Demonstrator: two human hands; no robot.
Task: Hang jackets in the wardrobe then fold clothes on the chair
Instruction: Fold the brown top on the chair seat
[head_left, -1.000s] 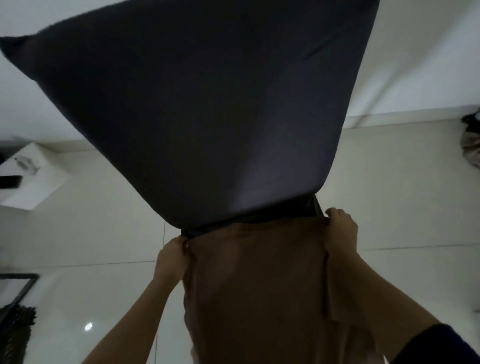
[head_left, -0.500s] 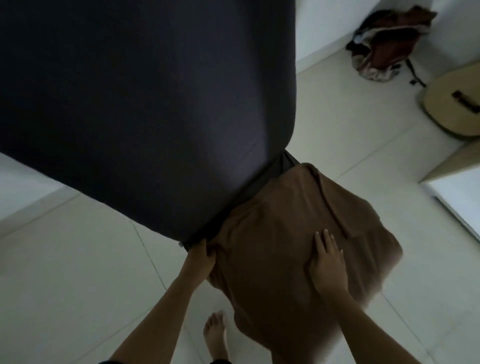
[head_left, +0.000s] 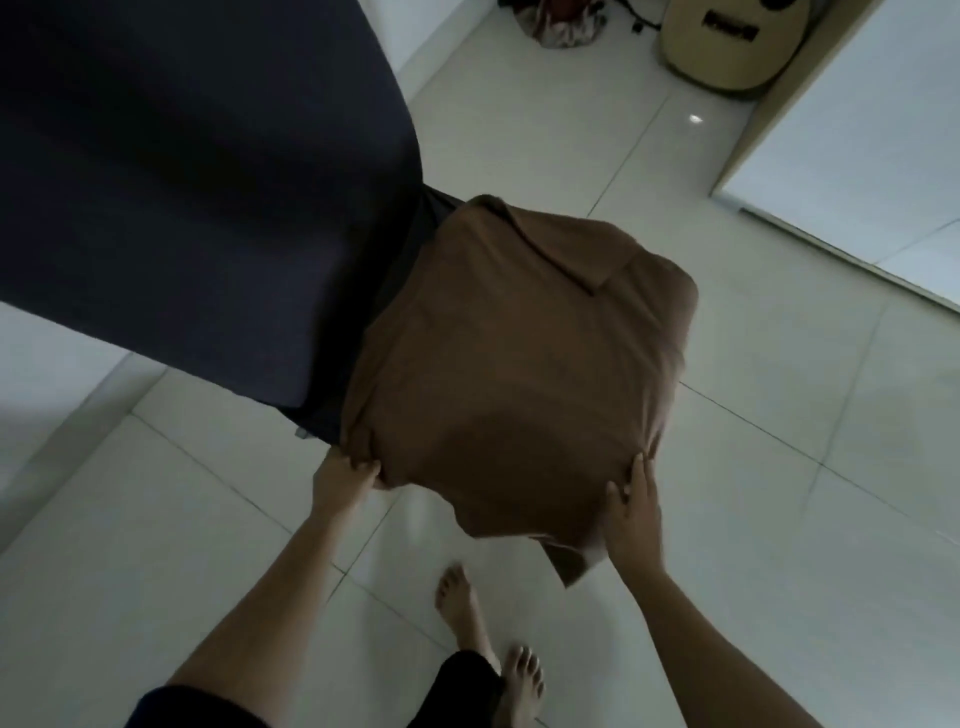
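Observation:
A brown garment lies spread over the seat of a chair, its collar toward the far side. The chair's dark navy backrest fills the upper left of the view. My left hand pinches the garment's near left corner. My right hand grips the near right edge, where a loose flap hangs down off the seat. The seat itself is hidden under the cloth.
White tiled floor surrounds the chair. A guitar leans at the top right beside a pale door or panel. A crumpled bag or cloth lies by the far wall. My bare feet stand just below the chair.
The view swung right and down. My right hand went from resting flat on the brown garment to gripping its near right edge; my left hand stays on the left corner.

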